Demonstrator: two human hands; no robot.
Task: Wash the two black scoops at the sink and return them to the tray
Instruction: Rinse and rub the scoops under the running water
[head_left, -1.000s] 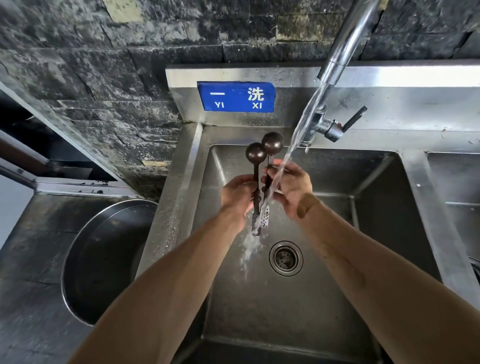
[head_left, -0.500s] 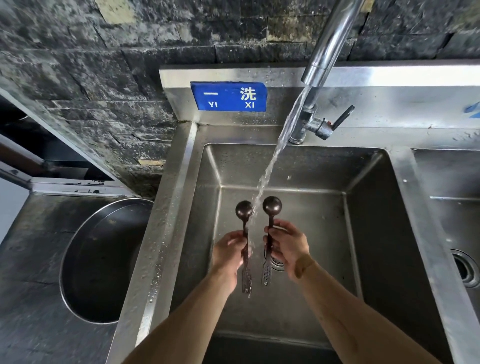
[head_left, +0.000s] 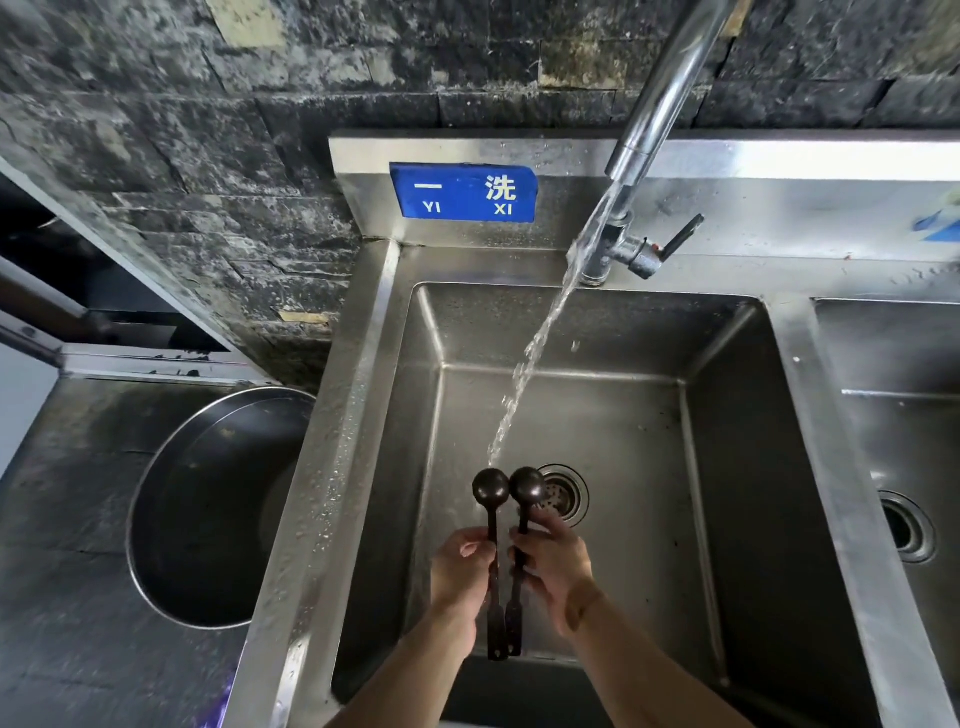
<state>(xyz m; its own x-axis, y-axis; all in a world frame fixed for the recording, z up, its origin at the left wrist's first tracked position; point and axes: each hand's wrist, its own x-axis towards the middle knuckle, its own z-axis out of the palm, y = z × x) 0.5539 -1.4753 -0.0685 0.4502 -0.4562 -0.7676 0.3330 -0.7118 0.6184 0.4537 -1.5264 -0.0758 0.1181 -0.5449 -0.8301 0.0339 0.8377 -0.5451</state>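
A steel sink basin (head_left: 597, 322) surrounds both hands, with a second basin (head_left: 893, 364) off to their right. Well to the left of the hands sits a large round metal bowl (head_left: 171, 519). Above and beyond the hands, a curved tap (head_left: 660, 98) pours a stream of water (head_left: 530, 364) that falls onto the heads of two black scoops. The left hand (head_left: 460, 571) grips the left scoop (head_left: 492, 519) by its handle; the right hand (head_left: 558, 566) grips the right scoop (head_left: 524, 499) likewise. The scoops stand side by side, heads touching, just in front of the drain (head_left: 569, 493).
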